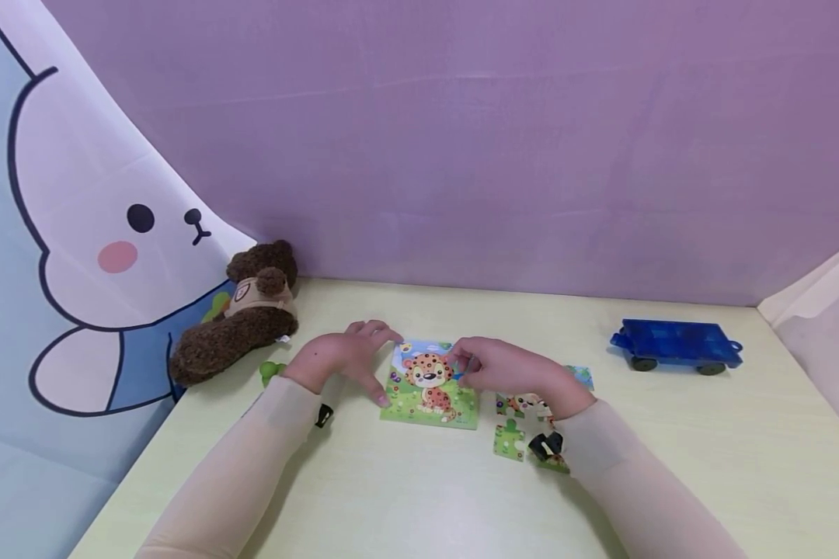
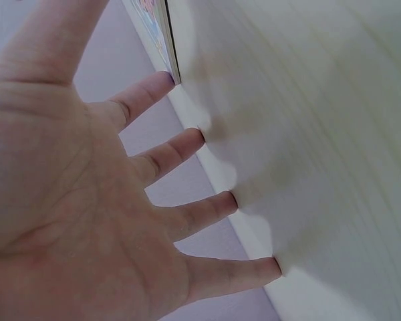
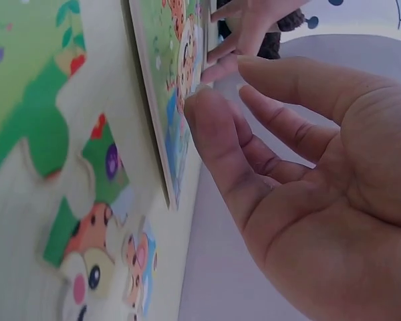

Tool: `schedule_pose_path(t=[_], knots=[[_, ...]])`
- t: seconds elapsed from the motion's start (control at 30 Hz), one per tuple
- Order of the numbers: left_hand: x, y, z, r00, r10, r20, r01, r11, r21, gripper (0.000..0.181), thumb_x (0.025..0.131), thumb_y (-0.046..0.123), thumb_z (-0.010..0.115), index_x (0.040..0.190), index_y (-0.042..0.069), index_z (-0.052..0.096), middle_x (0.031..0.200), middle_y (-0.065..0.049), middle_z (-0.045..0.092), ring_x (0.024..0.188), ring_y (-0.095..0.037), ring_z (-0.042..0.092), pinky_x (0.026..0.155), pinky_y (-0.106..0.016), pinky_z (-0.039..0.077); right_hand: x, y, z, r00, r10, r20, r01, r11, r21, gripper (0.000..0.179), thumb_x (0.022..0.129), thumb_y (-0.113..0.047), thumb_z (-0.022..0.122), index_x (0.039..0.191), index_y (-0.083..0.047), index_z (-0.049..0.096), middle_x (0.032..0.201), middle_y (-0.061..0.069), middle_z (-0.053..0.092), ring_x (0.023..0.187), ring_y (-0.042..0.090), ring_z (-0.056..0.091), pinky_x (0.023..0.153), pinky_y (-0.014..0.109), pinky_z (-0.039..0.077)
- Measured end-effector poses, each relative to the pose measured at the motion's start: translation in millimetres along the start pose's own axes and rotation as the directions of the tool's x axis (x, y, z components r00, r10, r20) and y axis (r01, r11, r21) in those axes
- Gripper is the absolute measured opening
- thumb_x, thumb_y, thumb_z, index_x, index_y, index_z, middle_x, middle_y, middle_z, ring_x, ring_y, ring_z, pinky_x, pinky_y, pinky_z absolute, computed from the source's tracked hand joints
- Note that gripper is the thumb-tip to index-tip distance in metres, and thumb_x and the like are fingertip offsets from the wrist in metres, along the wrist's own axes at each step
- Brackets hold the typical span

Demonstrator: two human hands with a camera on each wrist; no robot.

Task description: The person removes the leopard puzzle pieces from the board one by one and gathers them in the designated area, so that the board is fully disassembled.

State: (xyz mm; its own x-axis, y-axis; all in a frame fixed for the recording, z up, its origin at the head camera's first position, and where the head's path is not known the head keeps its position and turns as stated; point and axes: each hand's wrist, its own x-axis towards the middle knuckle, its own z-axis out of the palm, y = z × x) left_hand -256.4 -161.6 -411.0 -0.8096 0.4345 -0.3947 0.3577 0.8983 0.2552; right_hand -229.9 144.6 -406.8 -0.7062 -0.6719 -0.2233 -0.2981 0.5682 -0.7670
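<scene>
A square picture board [image 1: 426, 411] with a spotted leopard cub on grass lies flat on the table between the two hands. My left hand [image 1: 353, 357] is at its left side, fingers spread; in the left wrist view a fingertip [image 2: 162, 81] touches the board's corner. Over the right edge hovers my right hand [image 1: 506, 366], fingers loosely bent; the right wrist view shows a gap between thumb and index finger, nothing held there. Loose jigsaw pieces [image 1: 509, 442] with matching leopard art lie to the right, partly hidden under the right forearm.
A brown plush toy [image 1: 238, 341] lies at the back left, with a small green object [image 1: 270, 371] beside the left wrist. On the right stands a blue toy wagon [image 1: 678, 341] with black wheels. A purple backdrop [image 1: 461, 155] rises behind the table [image 1: 405, 497].
</scene>
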Motion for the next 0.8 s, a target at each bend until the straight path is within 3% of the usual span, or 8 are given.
schedule_pose_path(t=[0.27,0.43,0.57,0.8], knots=[[0.4,0.5,-0.1,1.0,0.008,0.003,-0.008,1.0,0.004,0.126,0.063,0.061,0.099,0.166,0.029,0.034,0.177,-0.008,0.023,0.162,-0.048,0.022,0.119,-0.076,0.04,7.0,0.4,4.2,1.0,-0.004,0.0,0.004,1.0,-0.021,0.029,0.102,-0.011,0.069,0.13,-0.004,0.064,0.119,0.008,0.067,0.107,0.017,0.066,0.089,0.031,0.059],[-1.0,1.6,-1.4,1.0,0.007,0.007,-0.007,1.0,0.001,0.125,0.064,0.061,0.099,0.166,0.029,0.034,0.178,-0.008,0.022,0.163,-0.049,0.021,0.12,-0.077,0.04,9.4,1.7,7.1,1.0,0.002,0.015,-0.001,1.0,-0.021,0.029,0.1,-0.012,0.073,0.127,-0.005,0.065,0.112,0.005,0.068,0.101,0.016,0.064,0.086,0.028,0.057],[-1.6,1.7,-1.5,1.0,0.005,0.008,-0.005,1.0,0.005,0.125,0.064,0.061,0.098,0.166,0.029,0.033,0.178,-0.008,0.022,0.163,-0.049,0.021,0.12,-0.077,0.039,10.7,0.6,10.4,0.999,0.021,0.029,-0.019,0.998,-0.067,0.028,0.097,-0.014,0.078,0.122,-0.009,0.067,0.108,0.004,0.068,0.097,0.016,0.061,0.084,0.029,0.055],[-2.3,1.4,-1.1,1.0,0.001,0.009,-0.001,1.0,0.003,0.126,0.064,0.061,0.098,0.166,0.029,0.033,0.178,-0.008,0.021,0.163,-0.048,0.02,0.12,-0.077,0.039,11.4,-4.7,16.5,0.999,0.033,0.04,-0.027,0.989,-0.144,0.034,0.09,-0.016,0.087,0.119,-0.009,0.071,0.114,0.005,0.069,0.099,0.015,0.06,0.091,0.033,0.056]])
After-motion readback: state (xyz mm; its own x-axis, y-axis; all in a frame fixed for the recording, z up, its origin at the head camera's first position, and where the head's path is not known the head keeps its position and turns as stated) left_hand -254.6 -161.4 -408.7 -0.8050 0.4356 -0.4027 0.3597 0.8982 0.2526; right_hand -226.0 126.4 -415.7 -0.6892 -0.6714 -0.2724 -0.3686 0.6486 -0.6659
